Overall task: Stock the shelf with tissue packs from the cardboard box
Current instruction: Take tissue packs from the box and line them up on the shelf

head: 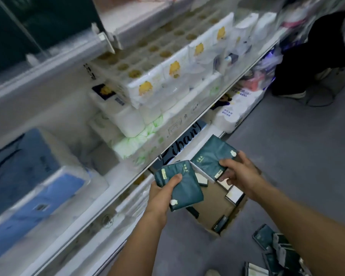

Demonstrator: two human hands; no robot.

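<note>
My left hand (163, 193) grips a dark green tissue pack (182, 188), thumb on top, just in front of the white shelf's edge (116, 193). My right hand (240, 172) holds a second dark green tissue pack (209, 156) by its near end, above the open cardboard box (211, 200). The box stands on the grey floor against the shelf and has a few packs along its right and near sides. The two held packs sit side by side, a little apart.
The shelf carries white toilet-roll bundles (167, 76) and blue packs (34, 176) at the left. Several loose green packs (277, 250) lie on the floor at the lower right. A person in dark trousers (315, 56) stands at the far right.
</note>
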